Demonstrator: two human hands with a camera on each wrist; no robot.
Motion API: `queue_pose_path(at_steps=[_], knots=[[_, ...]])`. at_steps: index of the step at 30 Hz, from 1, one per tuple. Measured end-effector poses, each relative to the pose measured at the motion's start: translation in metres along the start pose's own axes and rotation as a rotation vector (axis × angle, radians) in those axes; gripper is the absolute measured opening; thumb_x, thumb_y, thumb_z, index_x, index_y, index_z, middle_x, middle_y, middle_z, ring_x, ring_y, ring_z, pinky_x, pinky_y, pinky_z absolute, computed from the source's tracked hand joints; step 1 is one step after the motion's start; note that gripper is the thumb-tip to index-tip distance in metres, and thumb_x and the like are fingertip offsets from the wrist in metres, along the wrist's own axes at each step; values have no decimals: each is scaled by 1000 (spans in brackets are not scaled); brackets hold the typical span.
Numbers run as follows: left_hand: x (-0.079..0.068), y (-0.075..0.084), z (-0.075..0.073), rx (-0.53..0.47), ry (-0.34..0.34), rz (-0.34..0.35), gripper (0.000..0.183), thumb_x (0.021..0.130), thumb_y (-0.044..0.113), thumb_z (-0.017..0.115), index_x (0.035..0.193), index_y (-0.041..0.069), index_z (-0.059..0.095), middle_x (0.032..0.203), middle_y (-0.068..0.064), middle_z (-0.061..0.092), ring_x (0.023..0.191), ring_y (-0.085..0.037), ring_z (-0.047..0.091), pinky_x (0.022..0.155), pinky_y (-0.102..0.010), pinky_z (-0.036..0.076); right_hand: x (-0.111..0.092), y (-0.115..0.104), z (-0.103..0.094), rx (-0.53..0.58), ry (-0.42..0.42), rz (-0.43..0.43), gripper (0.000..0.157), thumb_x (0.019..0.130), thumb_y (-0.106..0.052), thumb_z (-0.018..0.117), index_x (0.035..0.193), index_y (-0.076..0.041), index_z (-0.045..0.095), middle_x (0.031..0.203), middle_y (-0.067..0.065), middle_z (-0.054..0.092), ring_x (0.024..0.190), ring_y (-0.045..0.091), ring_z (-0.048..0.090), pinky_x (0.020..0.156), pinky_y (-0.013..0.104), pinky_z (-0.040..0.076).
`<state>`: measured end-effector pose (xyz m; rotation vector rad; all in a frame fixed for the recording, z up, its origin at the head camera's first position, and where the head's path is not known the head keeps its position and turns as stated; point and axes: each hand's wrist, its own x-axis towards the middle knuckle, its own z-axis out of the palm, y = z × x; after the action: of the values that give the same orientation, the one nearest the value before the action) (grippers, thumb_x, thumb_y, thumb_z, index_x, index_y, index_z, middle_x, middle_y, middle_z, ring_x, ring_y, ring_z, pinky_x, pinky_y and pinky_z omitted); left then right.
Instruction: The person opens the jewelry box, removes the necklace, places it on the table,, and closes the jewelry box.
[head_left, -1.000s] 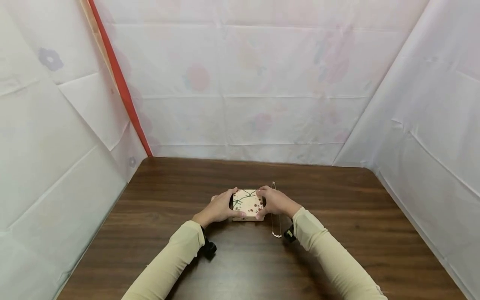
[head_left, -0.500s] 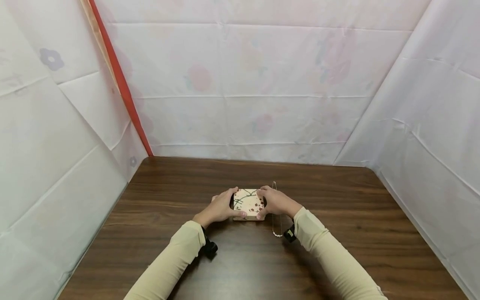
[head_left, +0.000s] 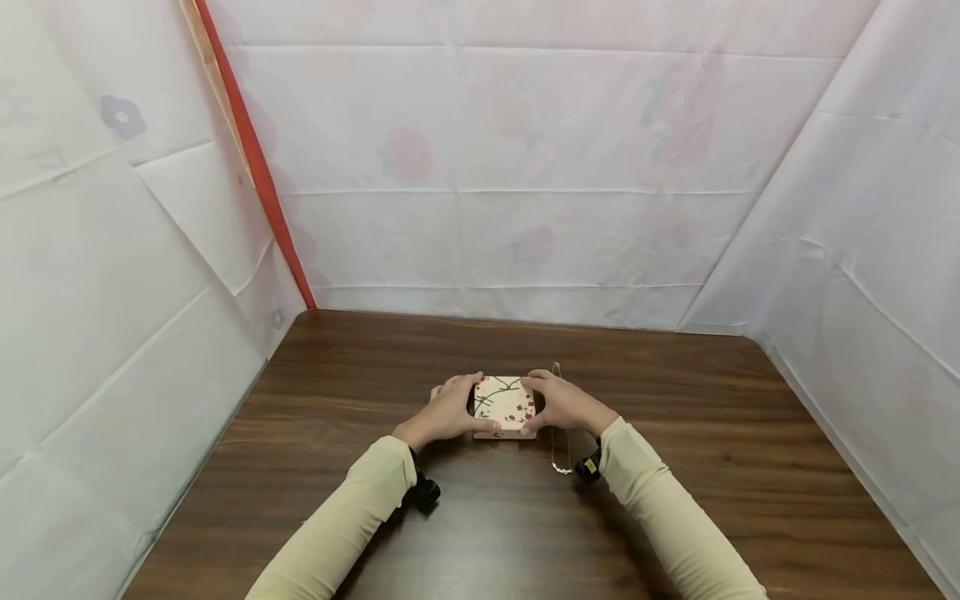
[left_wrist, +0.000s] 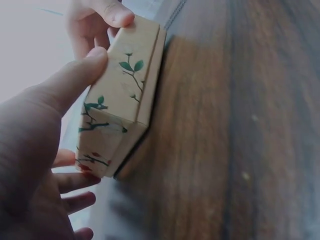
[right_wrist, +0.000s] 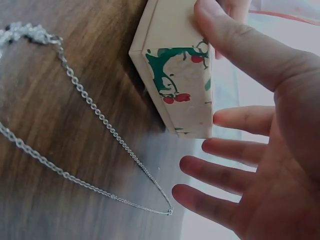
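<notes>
A cream jewelry box with green branches and red blossoms sits on the table, its lid on. My left hand grips its left side, with the thumb on the front face and a finger at the back corner. On the right side my right hand grips it the same way; its lower fingers are spread beside the box in the right wrist view. A silver chain necklace lies in a narrow loop on the table, partly under the right hand in the head view. The box's inside is hidden.
The dark wood-grain table is bounded by pale flowered cloth at the back and both sides. A red strip runs down the back left corner. Each wrist wears a black camera.
Both hands keep their grip on the box, and the necklace stays put. The whole head view has shifted slightly, so everything appears a little farther right.
</notes>
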<state>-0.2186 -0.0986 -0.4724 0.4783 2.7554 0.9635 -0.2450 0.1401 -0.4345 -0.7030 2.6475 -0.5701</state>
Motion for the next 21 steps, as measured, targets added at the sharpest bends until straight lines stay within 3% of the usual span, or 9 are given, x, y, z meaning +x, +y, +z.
queue_pose_path(at_steps=[8,21], knots=[[1,2,-3,34,25,26,101,77,59,75,152,7,31,157,-11,33,150,-36,12,116,-61,12,-4,-1,-5,55,26,-11,83,80,-46,77,147,-10,43,154,21,31,138,40,39,106,54,40],[-1,-1,-4,52,58,67,95,81,55,72,153,10,31,157,-11,33,149,-37,15,114,-62,14,-10,6,-10,56,141,-47,74,89,-49,67,145,-6,45,147,20,40,128,37,50,102,54,43]])
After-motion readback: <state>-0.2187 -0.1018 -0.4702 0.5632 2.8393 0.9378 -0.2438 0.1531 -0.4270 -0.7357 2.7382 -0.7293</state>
